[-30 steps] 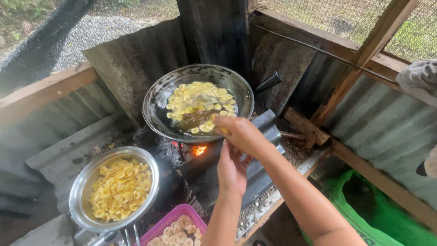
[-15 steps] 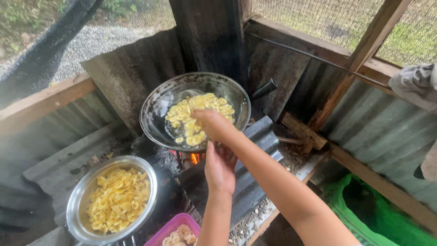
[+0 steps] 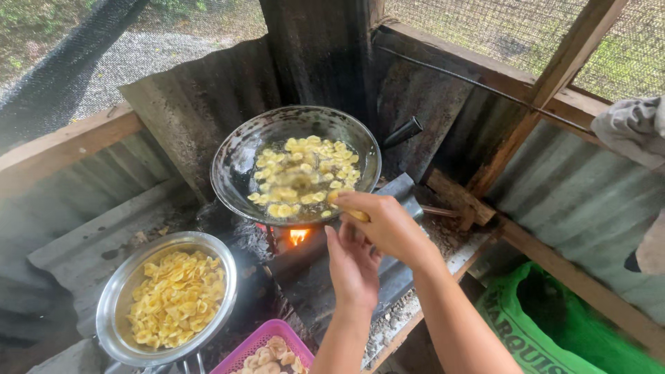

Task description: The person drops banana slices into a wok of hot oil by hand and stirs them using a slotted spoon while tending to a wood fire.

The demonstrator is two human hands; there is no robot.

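Note:
A dark round wok (image 3: 239, 156) sits over a fire (image 3: 298, 237), and many yellow slices (image 3: 305, 173) float in its oil. My right hand (image 3: 388, 225) hovers at the wok's near rim, its fingers pinched on a small pale yellow piece (image 3: 348, 212). Just below and in front of it, my left hand (image 3: 353, 266) is raised with flat, spread fingers and holds nothing. The two hands nearly touch.
A metal bowl (image 3: 114, 305) of fried yellow chips stands at the lower left. A pink basket (image 3: 260, 339) with pale slices lies beside it. The wok's black handle (image 3: 405, 131) points right. Corrugated metal sheets and wooden beams surround the stove. A green sack (image 3: 554, 325) lies at the lower right.
My right hand has drawn back from over the middle of the wok to its near rim. The left hand stays just under it.

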